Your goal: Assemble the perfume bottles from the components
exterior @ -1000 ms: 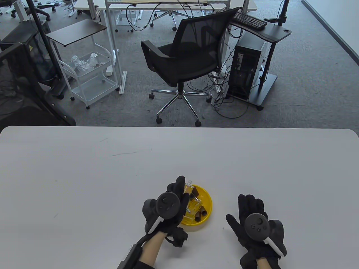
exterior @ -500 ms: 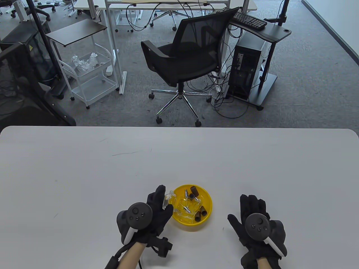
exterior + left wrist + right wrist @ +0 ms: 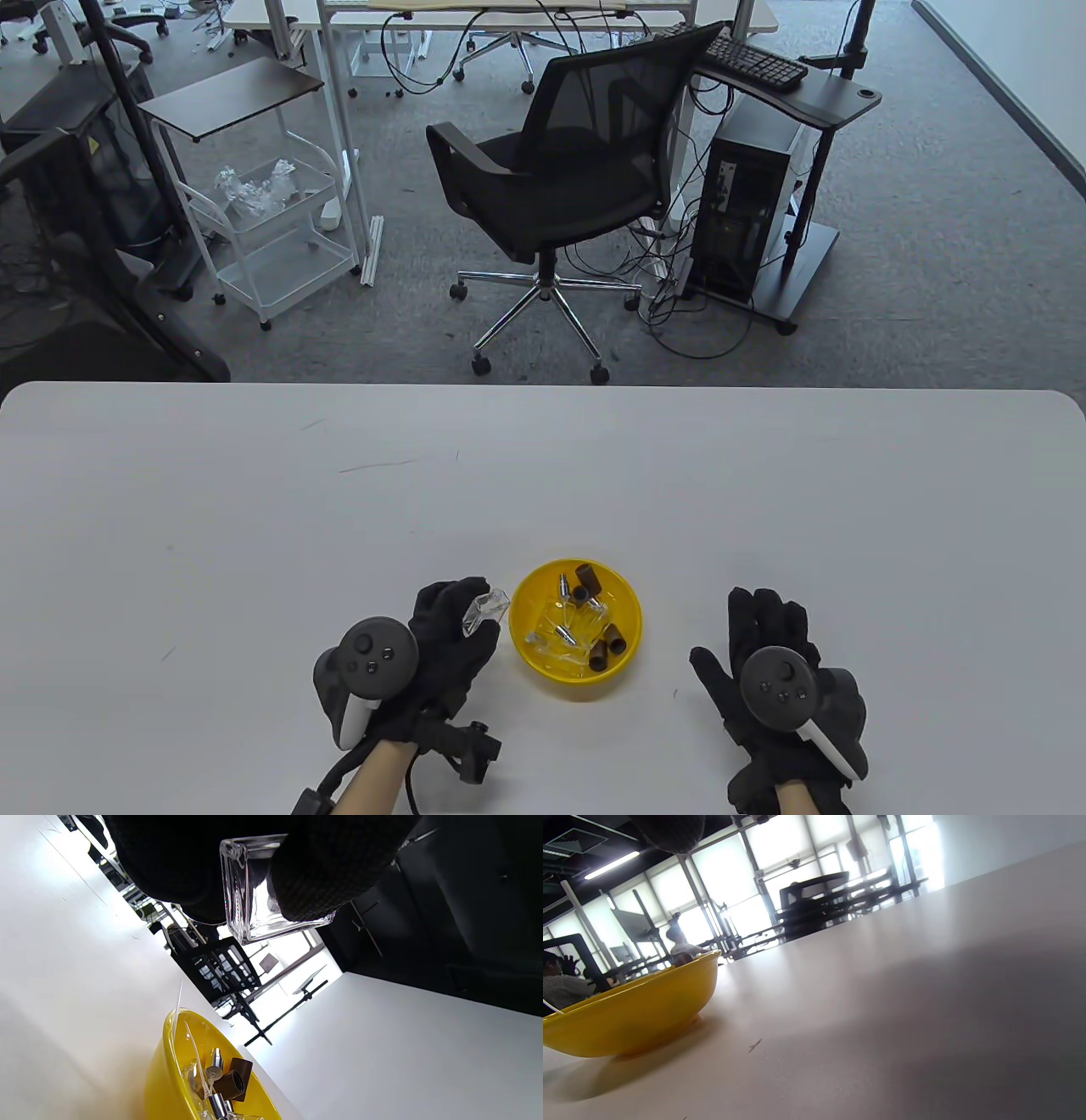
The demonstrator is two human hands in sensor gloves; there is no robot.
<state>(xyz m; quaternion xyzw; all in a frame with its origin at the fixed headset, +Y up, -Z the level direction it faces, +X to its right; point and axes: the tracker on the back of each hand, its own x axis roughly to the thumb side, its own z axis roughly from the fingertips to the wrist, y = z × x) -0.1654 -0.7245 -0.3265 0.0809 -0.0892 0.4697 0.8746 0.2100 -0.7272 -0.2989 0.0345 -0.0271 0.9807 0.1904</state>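
Observation:
My left hand [image 3: 450,632] grips a clear square glass bottle [image 3: 484,609] just left of the yellow bowl [image 3: 625,601]. In the left wrist view the gloved fingers [image 3: 314,870] close around the bottle [image 3: 254,916] above the bowl [image 3: 165,1073]. The bowl holds brown caps [image 3: 585,581], silver spray pumps [image 3: 563,632] and clear glass pieces. My right hand [image 3: 764,628] rests flat and empty on the table, fingers spread, right of the bowl. The right wrist view shows the bowl's side [image 3: 628,1010] and only one fingertip [image 3: 670,832].
The white table [image 3: 339,509] stretches wide to the left and far side. Beyond its far edge stand a black office chair [image 3: 560,178], a white cart [image 3: 271,229] and a computer stand [image 3: 764,195].
My left hand has lifted the glass bottle out of the bowl and drawn back left and toward me. My right hand has stayed in place.

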